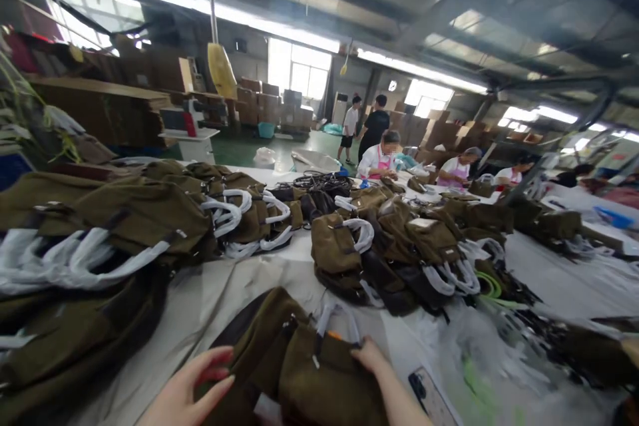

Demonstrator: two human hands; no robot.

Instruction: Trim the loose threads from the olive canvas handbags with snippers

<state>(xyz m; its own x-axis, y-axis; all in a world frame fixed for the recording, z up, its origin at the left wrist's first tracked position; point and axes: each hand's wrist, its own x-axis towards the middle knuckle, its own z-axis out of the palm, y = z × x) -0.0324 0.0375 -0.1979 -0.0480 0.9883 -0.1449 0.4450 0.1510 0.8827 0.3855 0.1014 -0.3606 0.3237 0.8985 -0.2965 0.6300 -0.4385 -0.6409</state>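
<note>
An olive-brown bag (pixel 329 373) with a wrapped pale handle lies on the covered table, in front of me. At its left side, my left hand (pixel 192 389) is open, thumb and fingers apart, near the fabric. My right hand (pixel 372 359) reaches to the bag's upper right edge, its fingers closed on the fabric beside the handle. A small white tag or label shows low on the bag, partly blurred.
Similar bags are heaped at the left (pixel 144 213) and at the centre right (pixel 394 239). A phone (pixel 432 396) lies by my right forearm. Clear plastic and green strips (pixel 476 379) are at the right. Several people are at the far side.
</note>
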